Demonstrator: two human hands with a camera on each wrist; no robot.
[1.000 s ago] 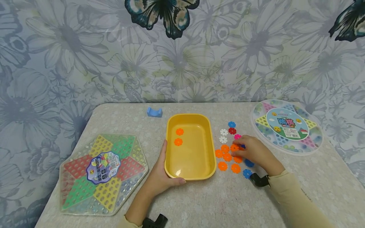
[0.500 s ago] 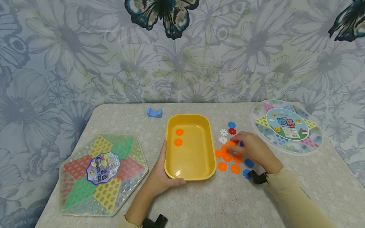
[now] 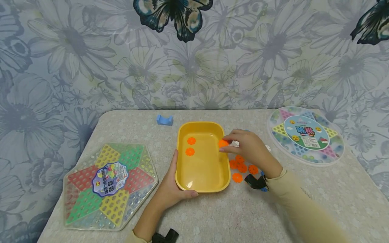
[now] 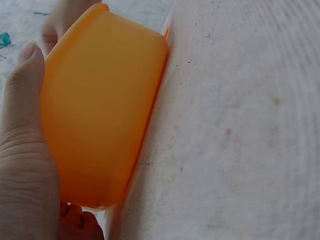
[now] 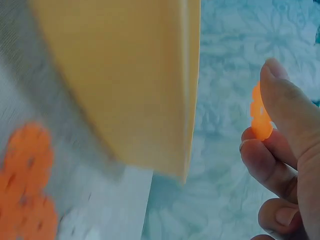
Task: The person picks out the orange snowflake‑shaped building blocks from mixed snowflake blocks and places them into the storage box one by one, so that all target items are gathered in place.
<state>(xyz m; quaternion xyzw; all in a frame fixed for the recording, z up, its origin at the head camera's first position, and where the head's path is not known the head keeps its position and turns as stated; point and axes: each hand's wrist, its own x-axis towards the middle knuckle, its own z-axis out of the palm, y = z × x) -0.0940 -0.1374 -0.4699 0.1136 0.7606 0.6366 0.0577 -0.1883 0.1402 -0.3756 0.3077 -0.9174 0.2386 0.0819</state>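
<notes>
A yellow plastic tray (image 3: 205, 170) stands on the table, with two orange flower-shaped discs (image 3: 190, 146) lying inside on its left. My left hand (image 3: 171, 190) grips the tray at its near left corner; in the left wrist view its thumb (image 4: 25, 95) lies along the tray's outer wall. Over the tray's right rim, my right hand (image 3: 252, 148) pinches another orange flower-shaped disc (image 5: 258, 117) between thumb and fingers. Several more orange discs (image 3: 242, 167) lie right of the tray, below that hand. Hand and sleeve mostly hide the blue, white and red discs there.
A hexagonal board game box (image 3: 110, 185) lies at left. At the far right rests a round board game box (image 3: 307, 135). A small blue plastic piece (image 3: 164, 120) sits near the back edge. Behind the table hangs a floral cloth (image 3: 194, 67).
My right hand has lifted an orange disc from the pile and carried it left to above the tray's right rim. The left hand and tray stay put.
</notes>
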